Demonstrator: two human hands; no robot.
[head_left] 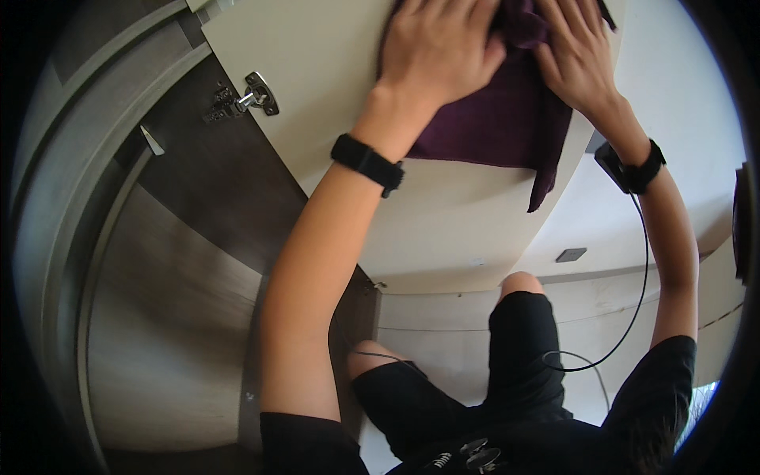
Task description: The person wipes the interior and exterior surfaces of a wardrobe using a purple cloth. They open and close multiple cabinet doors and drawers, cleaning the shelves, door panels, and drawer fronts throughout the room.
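Note:
A dark purple cloth (pixel 491 131) lies against the cream inner face of a cabinet door (pixel 443 214), its lower corner hanging down at the right. My left hand (pixel 443 51) rests flat on the cloth with the fingers stretched out; their tips run past the upper edge of the picture. On the cloth's right side my right hand (pixel 582 55) also lies flat, fingers spread. Between the two thumbs the cloth is bunched into a fold. Black straps go round both wrists, and a small dark box sits at the right one.
The door stands open on a metal hinge (pixel 257 95). To the left is the cabinet's dark interior (pixel 174 293) with curved-looking shelf edges. A black cable (pixel 645 277) loops from my right wrist. My bent knees are below the door, and a wall socket plate (pixel 571 255) shows at the right.

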